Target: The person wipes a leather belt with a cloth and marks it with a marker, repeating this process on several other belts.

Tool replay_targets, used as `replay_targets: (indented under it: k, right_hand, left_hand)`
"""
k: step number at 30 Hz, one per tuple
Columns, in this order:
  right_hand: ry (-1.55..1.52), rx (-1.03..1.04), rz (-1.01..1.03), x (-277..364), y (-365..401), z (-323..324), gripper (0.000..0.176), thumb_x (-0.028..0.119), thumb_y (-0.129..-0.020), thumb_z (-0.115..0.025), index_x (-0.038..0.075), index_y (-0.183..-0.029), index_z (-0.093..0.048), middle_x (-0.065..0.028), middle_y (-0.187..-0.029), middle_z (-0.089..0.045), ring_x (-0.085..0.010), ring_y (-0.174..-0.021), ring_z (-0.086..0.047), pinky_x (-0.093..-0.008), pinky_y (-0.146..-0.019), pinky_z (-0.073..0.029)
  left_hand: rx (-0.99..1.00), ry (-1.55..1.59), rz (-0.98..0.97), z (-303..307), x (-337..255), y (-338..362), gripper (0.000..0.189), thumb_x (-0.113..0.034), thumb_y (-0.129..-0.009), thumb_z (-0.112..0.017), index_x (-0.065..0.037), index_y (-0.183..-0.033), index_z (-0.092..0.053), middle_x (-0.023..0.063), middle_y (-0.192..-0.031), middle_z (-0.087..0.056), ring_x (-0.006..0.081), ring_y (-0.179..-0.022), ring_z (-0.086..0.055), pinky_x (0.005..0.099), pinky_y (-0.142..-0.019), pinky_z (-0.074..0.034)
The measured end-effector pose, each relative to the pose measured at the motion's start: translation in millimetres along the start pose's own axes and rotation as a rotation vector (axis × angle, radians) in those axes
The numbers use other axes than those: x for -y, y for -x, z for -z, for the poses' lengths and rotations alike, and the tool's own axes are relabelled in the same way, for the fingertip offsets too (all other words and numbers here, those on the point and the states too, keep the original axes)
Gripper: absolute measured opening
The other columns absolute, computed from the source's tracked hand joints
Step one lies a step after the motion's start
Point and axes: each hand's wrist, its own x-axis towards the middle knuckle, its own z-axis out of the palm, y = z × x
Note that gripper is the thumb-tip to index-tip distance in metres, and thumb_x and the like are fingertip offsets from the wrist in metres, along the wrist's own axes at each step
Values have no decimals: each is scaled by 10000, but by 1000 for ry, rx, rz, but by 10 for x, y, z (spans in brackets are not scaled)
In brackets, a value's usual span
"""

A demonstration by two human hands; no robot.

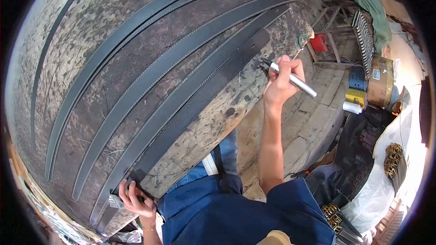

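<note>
My right hand [285, 81] is closed round a silver marker [297, 84], its dark tip pointing up and left over the table's edge. Beside that tip lies the end of a dark leather strip [254, 43] with a small slot in it. At the lower left, my left hand [136, 199] rests at the near ends of the strips, fingers bent, by a small greyish piece [115, 201]; something dark shows under the fingers, too hidden to name. Several black belts with pale stitching [150, 70] stretch side by side across the stained table [213, 122].
A thin strip [45, 54] lies at the table's far left. Right of the table are a red box [319, 42], a cardboard box [380, 80], a yellow box [355, 96], a white roll [352, 107] and bundled brass buckles [394, 159]. A green ring [303, 40] hangs at the table corner.
</note>
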Motion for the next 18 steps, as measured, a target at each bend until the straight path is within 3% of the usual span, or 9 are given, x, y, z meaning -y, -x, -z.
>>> replay_targets:
  k: [3,10,13,18]
  right_hand:
    - [82,71,-43,20,13,7,310,197,-955,-647,63,-735,-474,-3,-650,-531,-46,-552,-443,-214,-514,-353]
    - [183,21,-39,79,11,-95,249,193,-945,-673,40,-804,-538,2,-699,-554,-32,-610,-441,-206,-548,-362]
    - [240,55,19,68,3,-93,175,136,-905,-722,6,-958,-618,6,-801,-587,-40,-687,-485,-196,-617,-408]
    - [305,86,74,5,-38,-90,238,105,-905,-713,-24,-1084,-623,-20,-899,-603,-59,-724,-520,-211,-673,-457]
  left_hand:
    - [36,10,11,15,42,27,442,111,-734,-439,10,-1133,-600,180,-1278,-521,159,-638,-485,267,-566,-392]
    - [50,-22,13,45,-82,-50,391,94,-785,-432,4,-1132,-590,166,-1293,-529,166,-666,-480,258,-593,-391]
    - [85,72,126,58,-82,-7,371,99,-813,-424,-1,-1127,-592,169,-1298,-532,180,-715,-514,256,-607,-397]
    - [63,30,85,44,-67,-20,377,123,-813,-426,-5,-1126,-592,173,-1294,-540,185,-751,-537,250,-618,-403]
